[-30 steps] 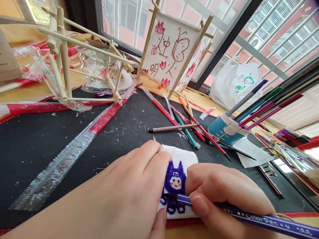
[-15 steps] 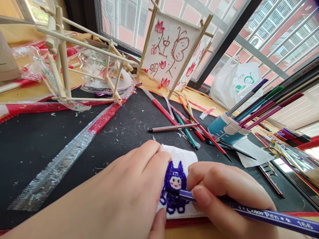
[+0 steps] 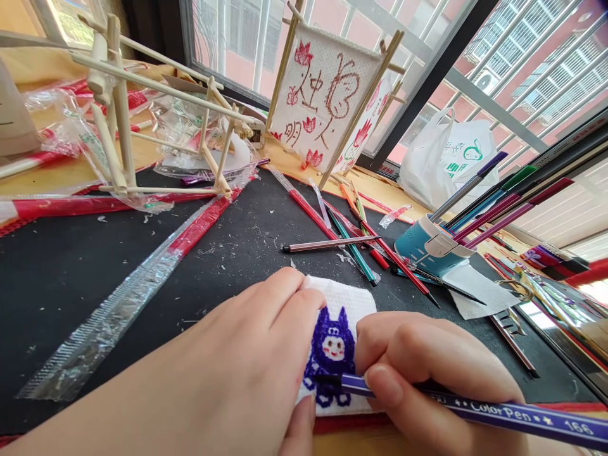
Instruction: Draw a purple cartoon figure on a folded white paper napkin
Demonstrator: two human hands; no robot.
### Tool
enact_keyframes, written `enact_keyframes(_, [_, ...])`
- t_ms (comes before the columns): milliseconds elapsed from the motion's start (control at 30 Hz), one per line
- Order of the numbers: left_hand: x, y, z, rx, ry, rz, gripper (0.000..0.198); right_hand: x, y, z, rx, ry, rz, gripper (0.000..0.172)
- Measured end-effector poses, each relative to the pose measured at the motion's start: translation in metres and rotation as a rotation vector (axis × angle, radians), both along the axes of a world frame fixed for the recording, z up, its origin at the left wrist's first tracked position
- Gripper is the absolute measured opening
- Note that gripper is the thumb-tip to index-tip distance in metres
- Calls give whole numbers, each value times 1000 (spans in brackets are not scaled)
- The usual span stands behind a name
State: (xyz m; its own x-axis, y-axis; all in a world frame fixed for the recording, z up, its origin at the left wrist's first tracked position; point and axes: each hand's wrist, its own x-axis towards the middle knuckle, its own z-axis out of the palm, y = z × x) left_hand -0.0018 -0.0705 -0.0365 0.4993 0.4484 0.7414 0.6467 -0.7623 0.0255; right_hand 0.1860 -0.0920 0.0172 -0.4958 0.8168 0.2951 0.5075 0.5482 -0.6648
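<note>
My left hand (image 3: 228,354) lies flat on the left edge of a white textured paper napkin (image 3: 339,297), pressing it to the black mat. On the napkin is a purple ink drawing of a cartoon figure with pointed ears and a pink-cheeked face (image 3: 330,351). My right hand (image 3: 427,373) grips a purple "Color Pen" felt-tip marker (image 3: 475,408). Its black tip touches the lower part of the figure. My right fingers hide the napkin's lower right part.
Several felt-tip pens (image 3: 332,244) lie scattered beyond the napkin on the black mat (image 3: 118,285). A blue pen holder (image 3: 430,247) stands at right. A bamboo-framed lantern with red drawings (image 3: 323,95) and a bare stick frame (image 3: 156,139) stand at the back by the window.
The marker's tip has shifted slightly over the figure's lower part, and my right hand moved with it. The purple lines there look a little fuller. My left hand stays in place.
</note>
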Motion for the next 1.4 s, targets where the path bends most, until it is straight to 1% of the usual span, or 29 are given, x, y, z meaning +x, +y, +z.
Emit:
enact_keyframes(67, [-1,0,1,-6,25,-13,22,-1,0,-1,28,8,-25,33])
enact_keyframes(167, [-3,-1,-2,-13,-3,8,28,-2,-1,-1,41,-10,-67,31])
enact_keyframes(233, [-2,-1,-6,-11,-32,25,31,-3,0,-2,66,-9,-70,31])
enact_keyframes(300, [0,0,-9,-10,-43,14,32,-2,-1,-2,92,-1,-72,31])
enact_keyframes(400, [2,1,-13,20,-72,0,35,-1,-2,-2,53,-53,-73,32])
enact_keyframes(500, [0,2,-16,40,-85,-11,37,0,-2,-2,46,-30,-31,33])
enact_keyframes(633, [-6,4,-17,20,-54,-31,43,-2,-2,-2,1,-7,-29,35])
enact_keyframes(733, [-11,3,-16,-14,-26,-86,41,0,0,-5,-41,98,-61,35])
enact_keyframes(800, [-12,0,-15,-137,-72,-83,43,4,5,-10,-53,272,-159,33])
enact_keyframes(867, [-14,-2,-14,-259,-144,-44,51,10,13,-14,4,513,-303,31])
enact_keyframes(900, [-15,-1,-12,-291,-169,-43,53,13,19,-15,26,600,-366,29])
enact_keyframes(967, [-16,6,-4,-386,-188,-90,49,20,31,-16,80,699,-418,27])
enact_keyframes(1033, [-16,16,9,-483,-172,-147,38,25,41,-15,86,719,-432,32])
enact_keyframes(1100, [-15,26,22,-568,-171,-176,29,29,47,-15,63,654,-421,39])
enact_keyframes(1167, [-14,33,31,-712,-251,-200,28,29,51,-15,-10,570,-386,35])
enact_keyframes(1200, [-14,35,32,-807,-309,-207,29,29,51,-15,-28,556,-375,29])
enact_keyframes(1267, [-14,38,29,-905,-349,-210,33,26,52,-15,-73,539,-354,18])
enact_keyframes(1300, [-14,39,26,-939,-364,-213,36,24,52,-15,-97,538,-343,16])
enact_keyframes(1400, [-13,42,21,-1047,-418,-231,38,20,52,-13,-180,555,-303,21])
